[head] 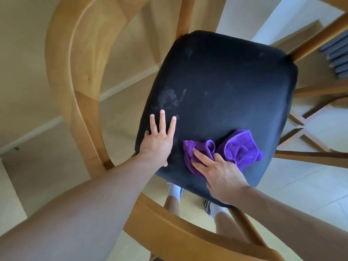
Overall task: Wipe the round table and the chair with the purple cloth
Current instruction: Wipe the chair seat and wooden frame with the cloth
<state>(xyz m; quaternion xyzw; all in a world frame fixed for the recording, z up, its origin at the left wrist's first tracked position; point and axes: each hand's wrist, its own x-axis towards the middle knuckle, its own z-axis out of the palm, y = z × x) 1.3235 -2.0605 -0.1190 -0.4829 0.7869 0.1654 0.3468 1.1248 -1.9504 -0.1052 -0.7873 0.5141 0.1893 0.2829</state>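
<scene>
Pale tiled floor under a wooden chair [79, 76] with a dark seat [222, 87]. The purple cloth [231, 147] lies bunched at the seat's near edge — right hand [220, 172] presses it flat-fingered, left hand [160, 138] braces beside, fingers spread. Better to sweep toward the dusty smudge [169, 98] beyond — overlapping strokes.

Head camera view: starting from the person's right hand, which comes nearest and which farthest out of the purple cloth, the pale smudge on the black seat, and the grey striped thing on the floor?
From the right hand:
1. Purple cloth, under its fingers, on the seat's near edge.
2. Pale smudge, on the left part of the black padded chair seat.
3. Grey striped thing, on the floor at far right.
</scene>
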